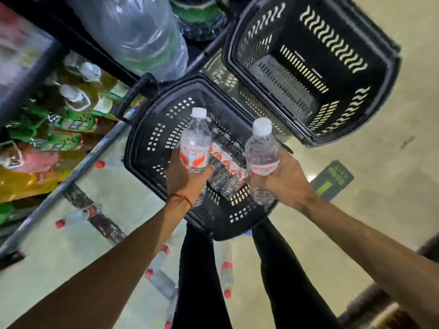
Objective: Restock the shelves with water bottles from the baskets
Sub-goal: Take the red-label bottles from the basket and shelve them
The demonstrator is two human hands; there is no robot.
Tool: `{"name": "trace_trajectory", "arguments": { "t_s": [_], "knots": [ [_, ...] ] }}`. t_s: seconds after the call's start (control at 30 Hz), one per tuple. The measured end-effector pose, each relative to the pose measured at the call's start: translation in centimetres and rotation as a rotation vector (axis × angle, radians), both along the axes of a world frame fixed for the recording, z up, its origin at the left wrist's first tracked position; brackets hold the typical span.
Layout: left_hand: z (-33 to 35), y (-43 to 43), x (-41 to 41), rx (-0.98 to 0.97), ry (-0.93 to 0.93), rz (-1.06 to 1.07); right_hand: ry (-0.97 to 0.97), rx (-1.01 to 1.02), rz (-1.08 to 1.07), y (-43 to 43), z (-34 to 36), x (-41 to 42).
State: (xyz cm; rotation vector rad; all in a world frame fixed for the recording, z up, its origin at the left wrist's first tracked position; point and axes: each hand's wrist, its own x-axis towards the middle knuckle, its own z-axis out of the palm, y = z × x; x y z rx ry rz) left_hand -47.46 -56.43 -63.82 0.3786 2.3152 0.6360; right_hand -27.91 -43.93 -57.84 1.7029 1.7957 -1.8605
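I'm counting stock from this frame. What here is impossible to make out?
- Head view: bottles left in the near basket, partly hidden by the left hand, right hand and the held bottles.
- Shelf goods: motion-blurred, labels unreadable.
- Floor sign: too blurred to read.

Bottles [224, 167] lie in the near basket [152, 138] — shelves [59, 176] at left.

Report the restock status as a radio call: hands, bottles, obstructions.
Left hand and right hand each gripping a water bottle. More bottles in near basket. Far basket empty. Nothing blocking.
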Motion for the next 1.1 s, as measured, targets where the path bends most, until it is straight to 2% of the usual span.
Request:
{"name": "trace_trajectory", "arguments": {
  "t_s": [0.1,0.3,0.57,0.87,1.1],
  "knots": [
    [6.5,-0.6,2.4,0.131,0.032,0.067,0.027,0.028,-0.025,0.0,4.8,1.9],
    [16.5,-2.3,5.2,0.286,-0.050,0.171,0.072,0.065,-0.143,-0.7,13.4,4.4],
    [26.2,-3.4,6.6,0.471,-0.108,0.085,0.117,0.174,-0.239,-3.1,23.3,7.2],
    [32.1,-1.7,6.9,0.568,-0.024,0.083,0.191,0.283,-0.310,-3.1,29.7,10.9],
    [35.2,2.5,11.7,0.607,0.060,0.003,0.257,0.350,-0.298,1.1,31.7,16.3]
  ]
}}
